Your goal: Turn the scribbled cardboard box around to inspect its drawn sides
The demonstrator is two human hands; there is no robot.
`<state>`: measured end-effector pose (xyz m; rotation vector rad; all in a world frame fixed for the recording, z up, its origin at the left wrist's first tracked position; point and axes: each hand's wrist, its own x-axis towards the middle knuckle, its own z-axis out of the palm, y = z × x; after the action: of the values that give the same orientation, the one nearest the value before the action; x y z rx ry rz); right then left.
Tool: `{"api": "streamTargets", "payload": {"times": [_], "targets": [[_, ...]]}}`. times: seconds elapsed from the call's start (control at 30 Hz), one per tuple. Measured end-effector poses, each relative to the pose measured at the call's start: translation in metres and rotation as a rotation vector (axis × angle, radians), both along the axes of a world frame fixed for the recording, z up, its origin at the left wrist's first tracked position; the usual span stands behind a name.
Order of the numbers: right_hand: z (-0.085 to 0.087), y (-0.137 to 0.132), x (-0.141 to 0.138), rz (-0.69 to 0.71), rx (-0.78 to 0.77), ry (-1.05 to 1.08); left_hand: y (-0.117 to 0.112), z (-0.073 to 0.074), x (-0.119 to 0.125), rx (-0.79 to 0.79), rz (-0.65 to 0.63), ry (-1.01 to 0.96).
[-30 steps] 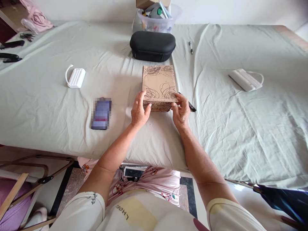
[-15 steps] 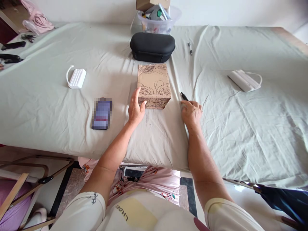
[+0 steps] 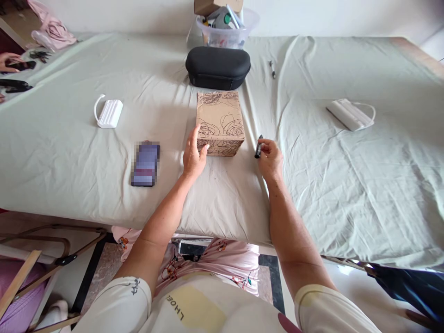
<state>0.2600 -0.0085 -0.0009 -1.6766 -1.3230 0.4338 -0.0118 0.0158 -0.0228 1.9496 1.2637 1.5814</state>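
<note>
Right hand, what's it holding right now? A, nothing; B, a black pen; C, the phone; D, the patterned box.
B. The right hand pinches the black pen between its fingers, and it is apart from the patterned cardboard box.

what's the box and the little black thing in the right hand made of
The box looks like matte brown kraft paper or card: dull surface, dark scribbled swirls. The small black pen looks like plastic, from its slight shine, but it's too small to be sure.
</note>
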Motion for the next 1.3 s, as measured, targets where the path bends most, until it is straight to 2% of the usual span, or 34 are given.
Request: {"api": "streamTargets", "payload": {"times": [0.23,0.33,0.6,0.8,0.93,1.0,1.07,1.2,1.27,1.3], "targets": [[0.010,-0.020,-0.025,-0.096,0.422,-0.006,0.001,-0.001,-0.003,0.026,0.036,0.042],[0.012,-0.032,-0.037,-0.082,0.512,-0.083,0.001,-0.001,-0.005,0.000,0.022,0.044],[0.009,-0.039,-0.052,0.239,0.415,-0.399,0.000,0.003,-0.006,-0.023,0.015,0.055],[0.017,-0.038,-0.059,0.279,0.499,-0.400,-0.001,0.003,-0.005,-0.062,-0.014,0.041],[0.019,-0.037,-0.061,0.320,0.419,-0.419,0.000,0.002,-0.007,-0.042,-0.014,0.052],[0.018,-0.035,-0.057,0.278,0.356,-0.417,0.001,0.001,-0.007,-0.043,-0.008,0.046],[0.018,-0.034,-0.051,0.165,0.321,-0.398,0.001,0.001,-0.007,-0.053,-0.009,0.037],[0.019,-0.035,-0.040,-0.052,0.370,-0.323,0.001,0.000,-0.007,-0.033,0.009,0.042],[0.020,-0.036,-0.040,-0.037,0.414,-0.297,0.001,0.000,-0.006,-0.011,0.024,0.052],[0.020,-0.037,-0.042,0.018,0.424,-0.298,0.001,0.000,-0.006,-0.005,0.026,0.057]]}}
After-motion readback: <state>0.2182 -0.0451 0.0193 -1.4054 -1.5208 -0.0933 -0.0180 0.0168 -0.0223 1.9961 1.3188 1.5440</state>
